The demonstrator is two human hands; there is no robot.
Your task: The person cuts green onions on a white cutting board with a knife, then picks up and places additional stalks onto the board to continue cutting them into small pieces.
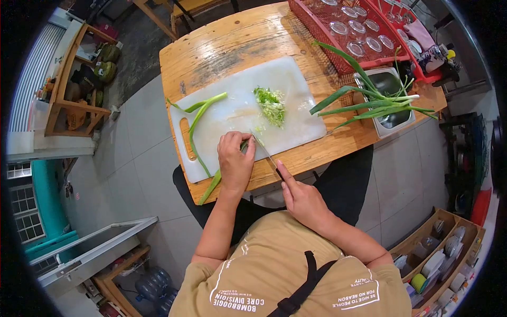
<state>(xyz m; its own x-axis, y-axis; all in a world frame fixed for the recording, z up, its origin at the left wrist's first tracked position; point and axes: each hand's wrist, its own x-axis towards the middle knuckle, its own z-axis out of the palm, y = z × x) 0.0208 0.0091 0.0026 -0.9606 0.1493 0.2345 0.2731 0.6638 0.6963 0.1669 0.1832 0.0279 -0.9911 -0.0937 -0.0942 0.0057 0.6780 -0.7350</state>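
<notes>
My left hand is closed around a spring onion on the near part of the white cutting board. Its green end sticks out below my wrist, over the table edge. In my right hand is a knife, its blade slanting toward my left fingertips and its dark handle in my grip. Chopped spring onion lies heaped farther up the board. Another spring onion stalk rests on the left of the board, its leaf bending down past the handle slot.
On the right, more spring onions lie across a metal pan. Behind stands a red crate of upturned glasses. The wooden table's near edge is just before my body. A wooden box of dishes sits low right.
</notes>
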